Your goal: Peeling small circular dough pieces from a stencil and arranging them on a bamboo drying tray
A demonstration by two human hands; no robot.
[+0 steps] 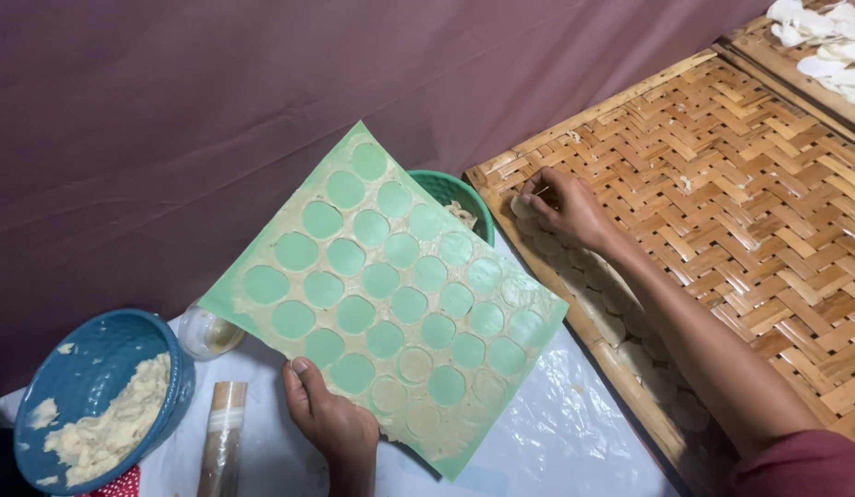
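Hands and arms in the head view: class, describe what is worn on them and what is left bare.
Both hands are bare: no gloves, rings or watch visible. The left hand shows only to the wrist. The right hand leads to a bare forearm, with a dark red sleeve starting near the elbow.

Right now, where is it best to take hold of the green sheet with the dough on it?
Probably at the near bottom edge of the green sheet, from below, where the left hand already pinches it: there a bare margin shows, clear of the remaining dough rounds.
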